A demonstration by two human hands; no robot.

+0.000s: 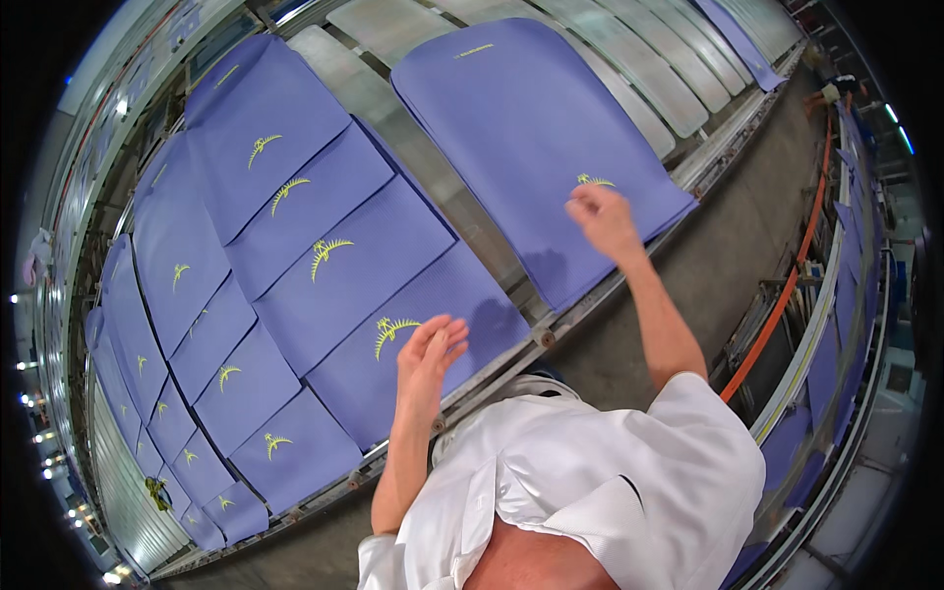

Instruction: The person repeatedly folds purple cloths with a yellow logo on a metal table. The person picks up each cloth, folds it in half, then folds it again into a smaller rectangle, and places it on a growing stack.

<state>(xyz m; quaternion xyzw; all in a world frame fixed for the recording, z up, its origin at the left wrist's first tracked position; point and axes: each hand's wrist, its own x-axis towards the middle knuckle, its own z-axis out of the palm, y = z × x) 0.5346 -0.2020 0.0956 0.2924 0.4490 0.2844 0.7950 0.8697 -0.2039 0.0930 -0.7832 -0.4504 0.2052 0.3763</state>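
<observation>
Purple fabric pieces with yellow-green fern-like prints lie on a long slatted metal table. My left hand [431, 354], fingers partly curled and holding nothing visible, hovers over the front of an overlapping row of ribbed purple pieces [413, 295], beside a yellow-green print [391, 333]. My right hand [601, 214] is above the front part of a separate stack of purple pieces with a rounded far end [516, 125]. Its fingers are bent near the thumb, and it partly covers that stack's print [592, 179]. Whether either hand touches the fabric is hard to tell.
Rollers [543, 337] line the table's near rail. More overlapping purple pieces [273, 442] extend left, near a dark and yellow bundle [156, 493]. Across the aisle floor [590, 369], an orange rail [782, 302] borders another table with purple pieces. A person [841, 88] is far off at upper right.
</observation>
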